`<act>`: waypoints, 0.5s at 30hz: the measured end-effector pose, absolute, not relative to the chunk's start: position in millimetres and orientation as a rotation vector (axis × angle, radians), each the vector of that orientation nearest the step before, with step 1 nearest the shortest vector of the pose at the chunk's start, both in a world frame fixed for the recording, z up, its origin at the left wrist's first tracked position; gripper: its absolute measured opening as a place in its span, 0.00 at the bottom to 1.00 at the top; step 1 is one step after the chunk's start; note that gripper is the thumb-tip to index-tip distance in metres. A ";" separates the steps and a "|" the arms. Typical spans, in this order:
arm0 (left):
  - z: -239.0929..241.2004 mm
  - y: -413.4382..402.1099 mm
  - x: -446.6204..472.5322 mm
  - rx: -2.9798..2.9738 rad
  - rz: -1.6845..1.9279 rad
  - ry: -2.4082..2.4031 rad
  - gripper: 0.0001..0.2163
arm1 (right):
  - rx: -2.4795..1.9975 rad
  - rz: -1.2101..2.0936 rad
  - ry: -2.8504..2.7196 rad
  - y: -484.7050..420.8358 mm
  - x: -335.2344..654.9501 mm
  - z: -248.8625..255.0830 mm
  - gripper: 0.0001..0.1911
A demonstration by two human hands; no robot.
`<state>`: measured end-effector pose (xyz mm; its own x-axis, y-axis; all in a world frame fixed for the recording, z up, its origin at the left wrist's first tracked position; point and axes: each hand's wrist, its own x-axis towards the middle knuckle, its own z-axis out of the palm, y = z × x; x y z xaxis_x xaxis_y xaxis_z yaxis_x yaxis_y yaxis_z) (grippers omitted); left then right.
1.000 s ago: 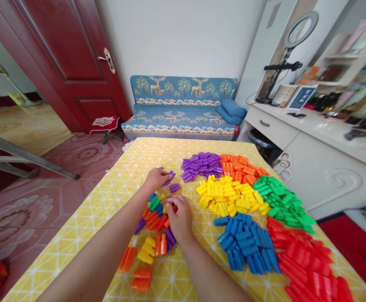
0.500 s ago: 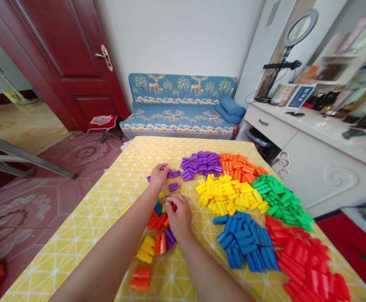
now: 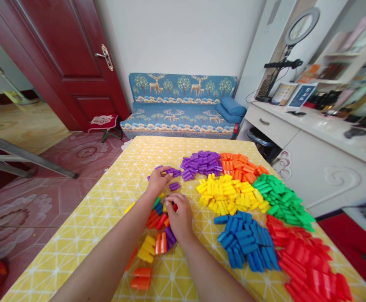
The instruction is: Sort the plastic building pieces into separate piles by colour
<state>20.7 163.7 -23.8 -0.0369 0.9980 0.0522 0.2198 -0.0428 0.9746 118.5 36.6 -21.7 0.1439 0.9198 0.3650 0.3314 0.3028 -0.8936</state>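
Note:
My left hand [image 3: 159,180] reaches over the far left of the pile area, its fingers stretched out and apart beside a few loose purple plastic pieces [image 3: 174,172]. Another purple piece [image 3: 174,186] lies just to its right. My right hand [image 3: 179,213] is curled closed, with a red plastic piece [image 3: 175,206] showing between thumb and fingers; the fingertips are partly hidden. Below it lie mixed pieces: orange ones [image 3: 161,243], yellow ones [image 3: 146,248] and purple ones [image 3: 170,238]. An orange pair [image 3: 141,278] lies nearer to me.
On the yellow patterned tablecloth [image 3: 198,268] are sorted heaps: purple [image 3: 203,162], orange [image 3: 237,167], yellow [image 3: 228,193], green [image 3: 281,200], blue [image 3: 245,241] and red [image 3: 305,260]. Beyond stands a blue sofa [image 3: 176,113]; a white dresser [image 3: 327,155] is at right.
My left hand has turned and its fingers have spread from a pinch toward the purple pieces. The right hand stays almost where it was.

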 end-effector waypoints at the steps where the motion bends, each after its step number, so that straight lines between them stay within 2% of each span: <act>1: -23.1 164.4 22.3 1.417 1.150 1.364 0.20 | -1.250 0.640 -1.416 36.5 118.4 -21.7 0.10; 9: -10.5 176.1 33.8 1.700 1.033 1.337 0.15 | -1.270 0.649 -1.429 36.2 118.9 -21.7 0.11; 15: 1.9 168.4 32.3 1.780 1.053 1.465 0.16 | -1.267 0.657 -1.435 35.9 118.9 -19.1 0.11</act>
